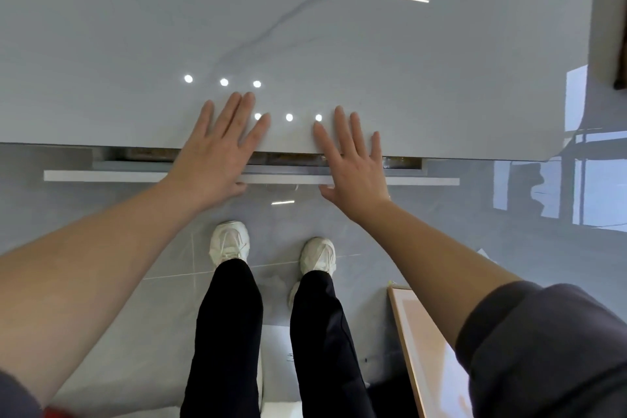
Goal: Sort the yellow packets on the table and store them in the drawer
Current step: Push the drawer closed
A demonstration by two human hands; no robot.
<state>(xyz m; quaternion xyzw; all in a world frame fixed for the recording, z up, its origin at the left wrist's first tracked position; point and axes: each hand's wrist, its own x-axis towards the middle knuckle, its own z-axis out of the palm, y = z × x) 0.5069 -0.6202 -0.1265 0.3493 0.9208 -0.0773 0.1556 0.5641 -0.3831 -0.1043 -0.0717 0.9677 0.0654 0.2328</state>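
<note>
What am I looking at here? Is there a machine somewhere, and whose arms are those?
There is no machine. A person wears one camera on the head, looking down, so the arms are their own. The left hand and right hand are spread with straight fingers over the near edge of a glossy grey table, and neither holds anything. The bright dots and lines on the table are lamp reflections. Just below the edge, a white drawer is open only a crack. A yellowish-brown strip shows in the gap, too little to identify. Lower down are the person's white shoes on a tiled floor.
</note>
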